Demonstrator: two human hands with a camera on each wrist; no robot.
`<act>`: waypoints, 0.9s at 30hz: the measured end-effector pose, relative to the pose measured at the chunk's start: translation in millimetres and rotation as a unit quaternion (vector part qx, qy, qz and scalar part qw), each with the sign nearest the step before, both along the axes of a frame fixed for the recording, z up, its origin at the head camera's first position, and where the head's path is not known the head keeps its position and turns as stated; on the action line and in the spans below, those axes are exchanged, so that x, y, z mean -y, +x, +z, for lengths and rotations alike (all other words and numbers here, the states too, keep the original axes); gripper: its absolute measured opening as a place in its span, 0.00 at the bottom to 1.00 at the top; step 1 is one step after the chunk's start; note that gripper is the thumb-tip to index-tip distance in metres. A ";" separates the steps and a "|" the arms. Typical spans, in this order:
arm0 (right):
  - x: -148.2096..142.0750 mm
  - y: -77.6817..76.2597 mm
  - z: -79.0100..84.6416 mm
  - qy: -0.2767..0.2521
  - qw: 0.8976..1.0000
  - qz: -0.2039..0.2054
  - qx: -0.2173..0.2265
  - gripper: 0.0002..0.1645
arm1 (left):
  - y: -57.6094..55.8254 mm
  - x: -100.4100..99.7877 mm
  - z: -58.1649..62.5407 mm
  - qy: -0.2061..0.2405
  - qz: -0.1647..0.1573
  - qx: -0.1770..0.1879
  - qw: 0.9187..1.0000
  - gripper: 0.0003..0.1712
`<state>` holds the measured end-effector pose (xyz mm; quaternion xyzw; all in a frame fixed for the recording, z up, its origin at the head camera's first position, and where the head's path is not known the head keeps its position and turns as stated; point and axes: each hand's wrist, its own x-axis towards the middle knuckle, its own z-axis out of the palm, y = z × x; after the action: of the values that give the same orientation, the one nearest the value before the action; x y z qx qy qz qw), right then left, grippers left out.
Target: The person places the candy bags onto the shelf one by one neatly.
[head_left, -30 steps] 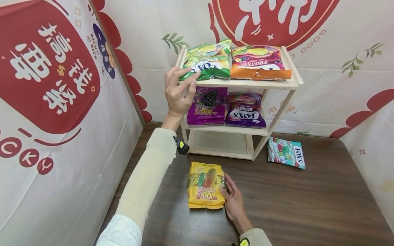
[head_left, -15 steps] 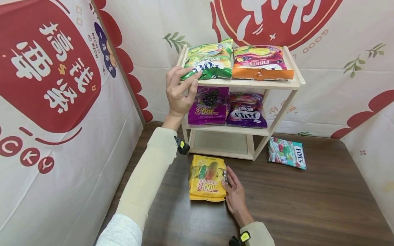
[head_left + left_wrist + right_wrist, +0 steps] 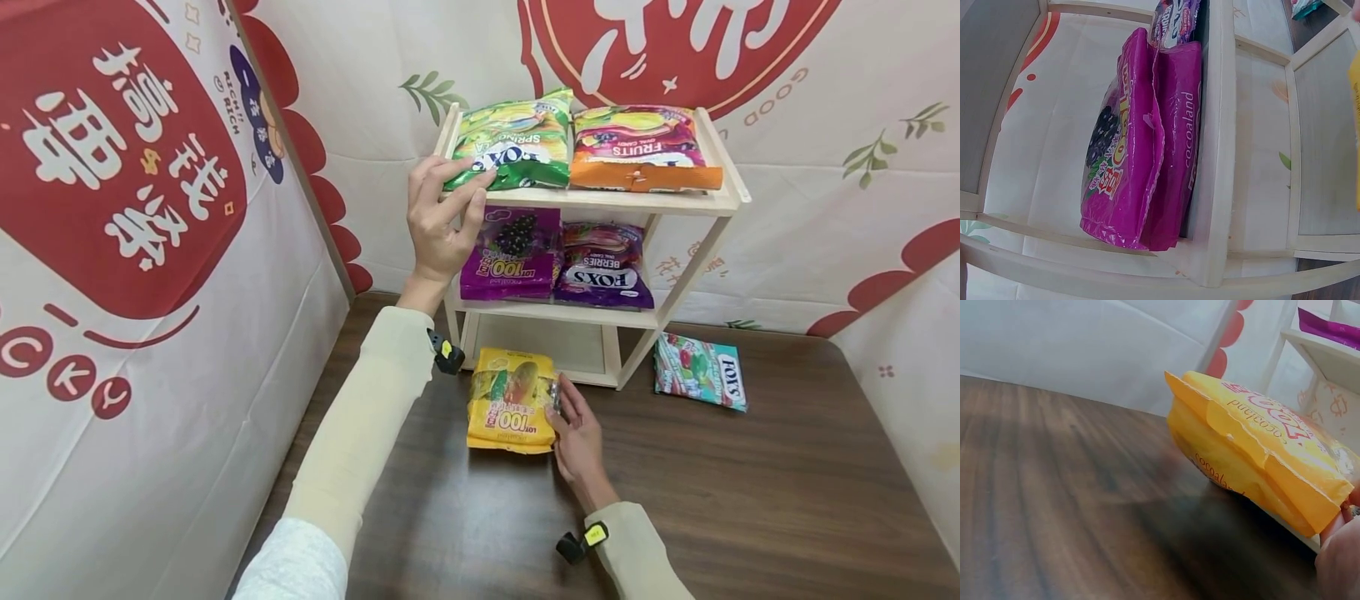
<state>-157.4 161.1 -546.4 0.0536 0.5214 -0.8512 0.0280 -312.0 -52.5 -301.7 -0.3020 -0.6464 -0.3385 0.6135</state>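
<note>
My right hand (image 3: pixel 579 437) pinches the right side of a yellow candy bag (image 3: pixel 513 404), thumb on top and fingers beneath. In the right wrist view the yellow bag (image 3: pixel 1254 450) is tilted, with a dark shadow on the table under it. Its far end overlaps the front of the bottom tier of a small wooden shelf rack (image 3: pixel 600 318). At the rack's top left corner, my left hand (image 3: pixel 441 221) grips the front edge, fingertips over a green candy bag (image 3: pixel 517 146). A purple candy bag (image 3: pixel 1129 150) stands on the middle tier below that hand.
An orange-and-pink candy bag (image 3: pixel 641 150) lies on the top tier at right. A dark purple berries bag (image 3: pixel 603 267) sits on the middle tier. On the brown table (image 3: pixel 750 500), right of the rack, lies a teal candy bag (image 3: pixel 699 371). Printed cloth walls (image 3: pixel 300 400) surround the table.
My right hand has carried the yellow candy bag forward, from the table in front to the rack's bottom tier. The left hand keeps its place at the top corner.
</note>
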 end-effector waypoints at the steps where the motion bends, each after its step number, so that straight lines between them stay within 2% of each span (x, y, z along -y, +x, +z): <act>1: 0.4 -3.3 0.5 0.003 1.000 -0.001 -0.001 0.37 | -0.1 -0.2 0.4 0.000 -0.001 -0.001 1.000 0.14; 15: 9.6 -37.3 -1.2 0.039 0.999 -0.017 -0.001 0.33 | -0.7 0.0 2.0 -0.001 -0.003 -0.011 1.000 0.14; 19: 14.1 -44.7 -4.7 0.036 0.999 -0.029 -0.004 0.32 | -1.0 -0.2 0.6 -0.001 -0.004 -0.011 1.000 0.14; 27: 21.1 -55.0 -8.6 0.069 0.997 -0.035 -0.005 0.31 | -1.6 1.0 -0.9 -0.002 -0.001 -0.011 1.000 0.14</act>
<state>-212.3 140.0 -555.1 0.0691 0.5771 -0.8137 -0.0082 -313.6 -53.5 -302.6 -0.3075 -0.6400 -0.3346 0.6196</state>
